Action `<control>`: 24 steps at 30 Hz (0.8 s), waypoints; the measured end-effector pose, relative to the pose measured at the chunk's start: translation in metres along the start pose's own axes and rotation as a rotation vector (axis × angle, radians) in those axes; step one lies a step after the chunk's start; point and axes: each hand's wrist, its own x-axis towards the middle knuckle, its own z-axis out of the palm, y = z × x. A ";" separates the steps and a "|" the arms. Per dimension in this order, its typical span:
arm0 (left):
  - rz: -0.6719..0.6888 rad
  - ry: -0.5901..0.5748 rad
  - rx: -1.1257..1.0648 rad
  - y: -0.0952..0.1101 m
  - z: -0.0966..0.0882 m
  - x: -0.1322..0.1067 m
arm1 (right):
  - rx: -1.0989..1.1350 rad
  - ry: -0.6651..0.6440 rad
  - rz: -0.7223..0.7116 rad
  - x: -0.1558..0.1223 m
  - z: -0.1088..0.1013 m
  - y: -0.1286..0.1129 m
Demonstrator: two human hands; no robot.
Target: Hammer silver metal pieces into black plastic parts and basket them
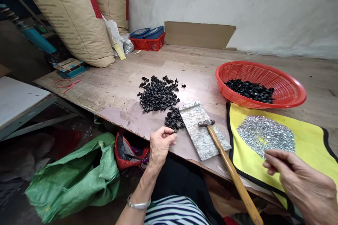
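Observation:
My left hand [161, 144] rests at the table's front edge with its fingers pinched together beside a small heap of black plastic parts [173, 119]; what sits in the pinch is too small to name. A larger pile of the same black parts [157, 94] lies further back. My right hand [295, 175] hovers over a yellow cloth [311, 140], fingers curled and pressed together near a patch of small shiny metal pieces [265, 134]. Between the hands lies a worn metal plate [200, 128] with a wooden-handled hammer [229, 168] across it.
A red mesh basket [290, 93] with black parts stands at the right. Big paper sacks [71, 14], a red crate with blue trays [148, 40] and cardboard [198, 35] line the back wall. A green bag [76, 175] and a red bag [126, 153] sit below the table edge.

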 end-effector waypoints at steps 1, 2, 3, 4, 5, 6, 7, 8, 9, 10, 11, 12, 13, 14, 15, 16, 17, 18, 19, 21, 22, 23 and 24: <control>-0.093 -0.053 -0.165 0.005 0.004 -0.004 | 0.132 -0.035 0.081 -0.009 0.001 -0.013; -0.169 -0.115 -0.300 0.009 0.008 -0.009 | 0.258 -0.082 0.132 -0.019 0.003 -0.026; -0.230 -0.176 -0.402 0.013 0.013 -0.014 | 0.379 -0.159 0.150 -0.029 0.006 -0.038; -0.284 -0.235 -0.481 0.015 0.018 -0.019 | 0.496 -0.256 0.147 -0.038 0.011 -0.050; -0.330 -0.287 -0.540 0.016 0.022 -0.024 | 0.590 -0.356 0.144 -0.046 0.016 -0.061; -0.366 -0.327 -0.586 0.015 0.027 -0.028 | 0.662 -0.460 0.134 -0.053 0.023 -0.070; -0.392 -0.355 -0.620 0.014 0.030 -0.031 | 0.728 -0.533 0.121 -0.058 0.030 -0.079; -0.407 -0.368 -0.646 0.013 0.033 -0.034 | 0.780 -0.566 0.108 -0.061 0.038 -0.085; -0.411 -0.366 -0.665 0.011 0.036 -0.036 | 0.823 -0.580 0.096 -0.063 0.046 -0.090; -0.409 -0.356 -0.677 0.009 0.037 -0.038 | 0.857 -0.567 0.098 -0.064 0.053 -0.094; -0.400 -0.345 -0.681 0.008 0.038 -0.039 | 0.880 -0.542 0.108 -0.063 0.060 -0.096; -0.385 -0.332 -0.679 0.008 0.039 -0.039 | 0.893 -0.518 0.128 -0.063 0.066 -0.097; -0.366 -0.319 -0.670 0.007 0.039 -0.040 | 0.899 -0.502 0.156 -0.062 0.071 -0.096; -0.344 -0.306 -0.656 0.007 0.039 -0.040 | 0.902 -0.501 0.184 -0.061 0.075 -0.095; -0.323 -0.295 -0.638 0.008 0.040 -0.040 | 0.904 -0.516 0.207 -0.060 0.078 -0.093; -0.305 -0.284 -0.617 0.008 0.040 -0.041 | 0.906 -0.533 0.226 -0.060 0.080 -0.091; -0.290 -0.273 -0.594 0.008 0.041 -0.041 | 0.909 -0.542 0.242 -0.060 0.082 -0.090; -0.279 -0.266 -0.574 0.009 0.041 -0.041 | 0.912 -0.542 0.256 -0.060 0.082 -0.088; -0.270 -0.267 -0.558 0.009 0.041 -0.041 | 0.913 -0.534 0.267 -0.060 0.083 -0.087; -0.265 -0.300 -0.525 0.009 0.041 -0.042 | 0.903 -0.498 0.282 -0.060 0.081 -0.086; -0.265 -0.323 -0.508 0.009 0.041 -0.042 | 0.888 -0.484 0.277 -0.061 0.080 -0.086; -0.267 -0.346 -0.494 0.009 0.040 -0.043 | 0.867 -0.474 0.263 -0.061 0.079 -0.086; -0.270 -0.357 -0.484 0.009 0.040 -0.043 | 0.844 -0.465 0.240 -0.061 0.078 -0.085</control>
